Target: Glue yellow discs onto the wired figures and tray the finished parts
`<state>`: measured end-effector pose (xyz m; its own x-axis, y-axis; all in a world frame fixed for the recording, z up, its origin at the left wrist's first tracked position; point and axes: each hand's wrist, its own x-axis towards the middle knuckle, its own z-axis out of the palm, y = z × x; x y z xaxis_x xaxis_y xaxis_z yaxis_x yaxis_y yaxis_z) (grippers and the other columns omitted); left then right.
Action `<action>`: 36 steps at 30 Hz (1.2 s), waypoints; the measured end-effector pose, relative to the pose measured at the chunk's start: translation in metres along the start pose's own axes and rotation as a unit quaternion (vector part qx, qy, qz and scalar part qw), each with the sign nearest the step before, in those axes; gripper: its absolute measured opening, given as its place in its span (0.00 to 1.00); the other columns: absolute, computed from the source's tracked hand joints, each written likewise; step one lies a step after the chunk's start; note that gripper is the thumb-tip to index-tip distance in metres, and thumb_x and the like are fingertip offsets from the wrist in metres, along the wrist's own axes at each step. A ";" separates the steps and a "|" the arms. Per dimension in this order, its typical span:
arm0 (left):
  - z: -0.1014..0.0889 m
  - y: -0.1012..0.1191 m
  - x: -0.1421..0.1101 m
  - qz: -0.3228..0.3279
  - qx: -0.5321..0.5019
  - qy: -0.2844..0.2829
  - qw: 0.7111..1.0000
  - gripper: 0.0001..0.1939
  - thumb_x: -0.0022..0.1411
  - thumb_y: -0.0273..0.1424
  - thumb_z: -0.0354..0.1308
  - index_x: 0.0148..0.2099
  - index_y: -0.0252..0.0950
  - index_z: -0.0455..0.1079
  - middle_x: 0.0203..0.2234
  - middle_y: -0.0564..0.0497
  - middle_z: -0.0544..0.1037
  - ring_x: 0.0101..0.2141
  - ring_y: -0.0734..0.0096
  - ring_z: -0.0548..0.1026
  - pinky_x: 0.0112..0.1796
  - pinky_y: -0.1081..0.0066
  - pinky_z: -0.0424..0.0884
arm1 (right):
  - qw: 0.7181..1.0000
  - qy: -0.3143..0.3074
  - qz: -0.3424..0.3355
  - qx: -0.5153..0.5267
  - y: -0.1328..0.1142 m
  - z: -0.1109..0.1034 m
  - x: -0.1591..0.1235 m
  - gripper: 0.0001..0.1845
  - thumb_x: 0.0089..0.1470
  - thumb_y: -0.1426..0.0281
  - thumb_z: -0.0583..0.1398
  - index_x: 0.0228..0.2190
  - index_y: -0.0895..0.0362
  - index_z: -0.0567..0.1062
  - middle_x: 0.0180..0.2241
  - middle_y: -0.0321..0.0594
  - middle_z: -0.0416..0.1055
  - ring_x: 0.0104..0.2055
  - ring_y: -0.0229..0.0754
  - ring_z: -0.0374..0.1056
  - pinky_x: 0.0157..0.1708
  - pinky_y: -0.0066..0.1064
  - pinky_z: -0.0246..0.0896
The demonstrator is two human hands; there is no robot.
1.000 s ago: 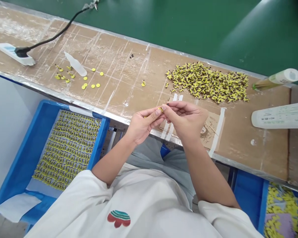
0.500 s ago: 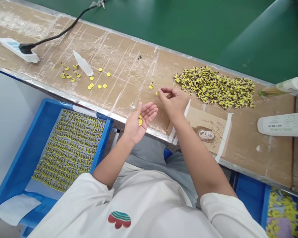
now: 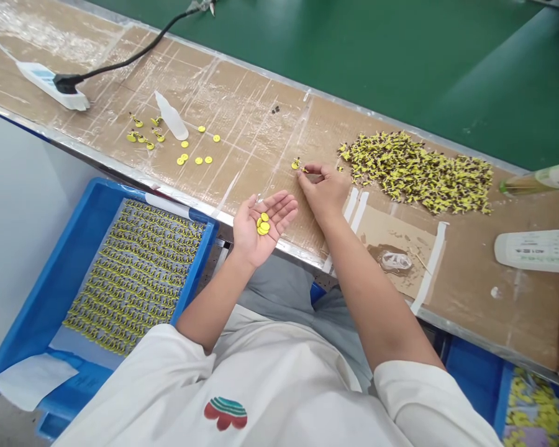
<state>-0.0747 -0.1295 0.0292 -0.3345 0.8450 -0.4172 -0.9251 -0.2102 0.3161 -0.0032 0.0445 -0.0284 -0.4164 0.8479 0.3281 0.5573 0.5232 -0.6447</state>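
My left hand [image 3: 263, 230] is palm up, lightly cupped with its fingers stretched out. Several small round yellow discs [image 3: 263, 225] rest in that palm. Just right of it, my right hand [image 3: 323, 189] is closed in a pinch low over the table. At its fingertips shows a tiny yellow-and-dark piece [image 3: 304, 169], partly hidden by the fingers. Beside this stands a small yellow-and-dark figure [image 3: 295, 163] on a yellow disc base. A large heap of yellow-and-dark pieces [image 3: 419, 171] lies to the right of the hand.
Loose yellow discs [image 3: 199, 161] and several based figures [image 3: 141, 138] lie left, near a white nozzle-shaped piece [image 3: 171, 116]. A power strip [image 3: 51, 84] with a black cable is farther left. Blue bins [image 3: 23, 279] flank me. White bottles [image 3: 535, 250] lie right.
The yellow disc at my right fingertips is gone from there, and a tiny yellow-and-dark piece shows instead. More discs are visible in my left palm. The view has shifted slightly.
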 end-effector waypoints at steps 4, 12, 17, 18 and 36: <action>0.000 0.000 0.000 0.003 -0.014 -0.007 1.000 0.24 0.67 0.39 0.47 0.45 0.23 0.77 0.40 0.38 0.83 0.45 0.62 0.81 0.51 0.67 0.75 | 0.999 0.036 -0.011 -0.021 -0.010 -0.011 -0.004 0.20 0.53 0.59 0.66 0.44 0.57 0.79 0.31 0.40 0.78 0.31 0.45 0.73 0.41 0.40 0.69; 0.008 -0.007 -0.004 -0.016 -0.003 -0.006 1.000 0.29 0.68 0.44 0.43 0.51 0.26 0.75 0.54 0.35 0.77 0.59 0.55 0.72 0.57 0.61 0.70 | 0.972 -0.039 -0.215 0.092 -0.057 -0.068 -0.060 0.10 0.61 0.62 0.62 0.41 0.52 0.79 0.36 0.39 0.80 0.32 0.39 0.74 0.35 0.31 0.69; 0.016 -0.017 -0.010 -0.066 -0.014 -0.018 0.998 0.34 0.69 0.48 0.41 0.59 0.24 0.69 0.59 0.34 0.72 0.60 0.56 0.70 0.59 0.62 0.67 | 0.973 -0.139 -0.169 0.070 -0.058 -0.078 -0.083 0.12 0.60 0.63 0.64 0.43 0.53 0.80 0.44 0.41 0.79 0.44 0.42 0.75 0.40 0.31 0.70; 0.017 -0.019 -0.012 -0.076 -0.014 -0.019 0.997 0.34 0.70 0.48 0.41 0.59 0.24 0.69 0.58 0.34 0.73 0.60 0.55 0.71 0.58 0.61 0.68 | 0.974 -0.151 -0.155 0.067 -0.056 -0.079 -0.085 0.12 0.60 0.62 0.64 0.44 0.53 0.80 0.45 0.42 0.78 0.45 0.43 0.75 0.40 0.31 0.70; 0.015 -0.110 -0.044 -0.179 0.111 -0.075 0.975 0.18 0.58 0.40 0.67 0.44 0.31 0.80 0.24 0.53 0.72 0.24 0.82 0.66 0.24 0.80 0.64 | 0.845 -0.106 0.305 0.426 -0.016 -0.183 -0.140 0.26 0.37 0.62 0.77 0.38 0.54 0.77 0.26 0.37 0.78 0.20 0.36 0.68 0.18 0.26 0.62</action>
<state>0.0443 -0.1364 0.0254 0.0473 0.9107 -0.4103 -0.9105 0.2082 0.3572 0.1775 -0.0673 0.0627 -0.4082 0.8562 -0.3167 0.0331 -0.3328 -0.9424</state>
